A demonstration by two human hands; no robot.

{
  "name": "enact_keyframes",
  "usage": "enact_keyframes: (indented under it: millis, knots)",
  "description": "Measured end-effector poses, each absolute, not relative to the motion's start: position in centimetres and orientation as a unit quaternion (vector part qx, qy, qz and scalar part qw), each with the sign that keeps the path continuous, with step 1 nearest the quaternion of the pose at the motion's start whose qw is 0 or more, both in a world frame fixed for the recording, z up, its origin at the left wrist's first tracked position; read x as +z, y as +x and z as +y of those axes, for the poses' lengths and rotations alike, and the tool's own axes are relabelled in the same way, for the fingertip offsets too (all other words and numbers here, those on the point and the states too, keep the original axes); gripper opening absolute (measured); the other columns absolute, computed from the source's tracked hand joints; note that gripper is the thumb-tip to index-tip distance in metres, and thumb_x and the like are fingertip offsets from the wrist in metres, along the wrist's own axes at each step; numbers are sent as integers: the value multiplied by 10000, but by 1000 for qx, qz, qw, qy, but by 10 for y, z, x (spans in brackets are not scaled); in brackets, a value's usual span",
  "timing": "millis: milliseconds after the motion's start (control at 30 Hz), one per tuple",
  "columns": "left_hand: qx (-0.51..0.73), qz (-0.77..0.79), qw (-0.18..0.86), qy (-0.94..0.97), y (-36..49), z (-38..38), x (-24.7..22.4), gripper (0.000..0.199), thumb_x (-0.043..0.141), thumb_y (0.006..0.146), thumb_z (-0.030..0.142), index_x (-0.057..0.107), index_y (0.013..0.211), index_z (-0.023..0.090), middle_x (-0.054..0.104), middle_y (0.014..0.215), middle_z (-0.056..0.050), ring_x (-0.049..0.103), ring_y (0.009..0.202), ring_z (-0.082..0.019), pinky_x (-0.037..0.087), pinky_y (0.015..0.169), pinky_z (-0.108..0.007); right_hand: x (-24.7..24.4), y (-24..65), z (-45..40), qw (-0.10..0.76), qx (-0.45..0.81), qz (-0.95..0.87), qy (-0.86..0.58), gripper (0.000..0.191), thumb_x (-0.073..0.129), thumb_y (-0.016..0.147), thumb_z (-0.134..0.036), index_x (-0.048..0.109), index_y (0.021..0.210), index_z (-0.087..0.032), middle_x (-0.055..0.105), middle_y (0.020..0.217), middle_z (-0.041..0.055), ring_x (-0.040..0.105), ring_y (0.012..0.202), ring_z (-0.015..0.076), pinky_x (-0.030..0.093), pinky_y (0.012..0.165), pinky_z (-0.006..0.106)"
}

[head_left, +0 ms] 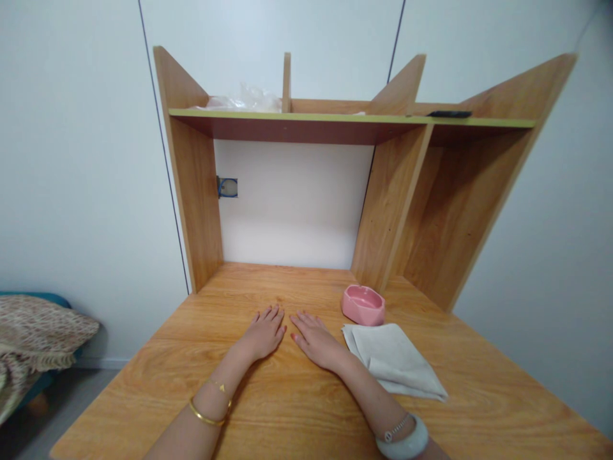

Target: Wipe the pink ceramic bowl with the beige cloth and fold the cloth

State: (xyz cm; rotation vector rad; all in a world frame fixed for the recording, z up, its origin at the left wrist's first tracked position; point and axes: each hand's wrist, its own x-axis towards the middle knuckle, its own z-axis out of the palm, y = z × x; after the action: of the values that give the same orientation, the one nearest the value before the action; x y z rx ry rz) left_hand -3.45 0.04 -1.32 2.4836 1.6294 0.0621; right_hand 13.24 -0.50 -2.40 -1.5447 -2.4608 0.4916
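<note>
Fingers (pixel 272 317) are held slightly spread on left hand (pixel 262 337), laid palm-down on desk (pixel 282 409); right hand (pixel 317 343) is placed likewise, just beside. Pink dish (pixel 363 312) is set right of it, folded pale cloth (pixel 396 358) laid in front of dish.

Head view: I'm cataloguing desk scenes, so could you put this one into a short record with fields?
Left hand: palm down on the wooden desk, holding nothing
Right hand: palm down, apart from the left, holding nothing
Pink dish: upright on the desk, beyond the pale cloth, right of the right hand
Pale cloth: folded, lying flat beside the right forearm
Upper shelf: crumpled clear plastic at left, dark flat item at right
</note>
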Motion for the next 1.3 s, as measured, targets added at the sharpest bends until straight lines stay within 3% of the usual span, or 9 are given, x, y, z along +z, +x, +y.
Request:
enact_keyframes:
  millis: [167, 267, 400, 533, 667, 1000, 1200, 1300]
  knots:
    - [23, 545, 90, 833, -34, 2, -14, 554, 161, 891, 349, 229, 1364, 69, 175, 1433, -126, 129, 1320, -243, 136, 1055, -422, -26, 132, -6, 105, 155, -831, -524, 532, 271, 886, -389, 311, 1344, -123, 233, 1429, 116, 155, 1319, 224, 125, 1060, 401]
    - [26, 544, 92, 833, -35, 3, -15, 559, 165, 889, 355, 228, 1364, 68, 170, 1434, -127, 132, 1320, -246, 137, 1054, -425, -22, 132, -8, 136, 135, -837, -513, 505, 347, 863, -356, 381, 1306, -117, 345, 1379, 123, 272, 1280, 219, 200, 1040, 366]
    - [34, 543, 95, 833, -35, 3, -16, 563, 165, 886, 371, 232, 1364, 82, 166, 1436, -116, 136, 1320, -242, 140, 1052, -426, -1, 139, -7, 183, 88, -824, -529, 396, 392, 842, -279, 513, 1195, -146, 571, 1182, 104, 516, 1087, 197, 362, 913, 289]
    - [39, 545, 101, 831, -35, 2, -16, 567, 165, 882, 375, 230, 1364, 86, 175, 1435, -120, 138, 1320, -244, 141, 1048, -434, 26, 162, -1, 196, 0, -723, -662, 365, 333, 865, -261, 534, 1161, -188, 669, 971, 93, 618, 888, 202, 426, 761, 291]
    - [45, 546, 105, 830, -34, 2, -16, 565, 169, 879, 369, 232, 1363, 84, 183, 1434, -125, 137, 1321, -245, 138, 1048, -435, 41, 196, 5, 193, -65, -628, -751, 335, 336, 857, -271, 570, 1095, -234, 667, 965, 69, 603, 925, 194, 414, 766, 285]
    - [51, 543, 109, 831, -35, 0, -16, 565, 166, 882, 389, 238, 1360, 98, 172, 1437, -122, 141, 1320, -248, 135, 1049, -431, 42, 258, 10, 138, -4, -559, -818, 333, 287, 845, -321, 539, 1042, -227, 645, 969, 116, 613, 892, 272, 441, 701, 366]
    - [46, 539, 114, 833, -34, -1, -14, 612, 168, 882, 431, 205, 1366, 58, 144, 1438, -147, 118, 1323, -262, 115, 1051, -444, 32, 265, 8, 145, -17, -509, -848, 499, 219, 854, -434, 441, 1089, -53, 622, 926, 241, 614, 859, 327, 439, 689, 415]
    - [45, 542, 118, 831, -33, -3, -13, 633, 155, 881, 461, 199, 1368, 60, 142, 1436, -151, 118, 1322, -268, 110, 1047, -458, 24, 266, 10, 140, 3, -517, -844, 541, 200, 856, -469, 433, 1069, -30, 613, 927, 268, 612, 864, 336, 439, 683, 412]
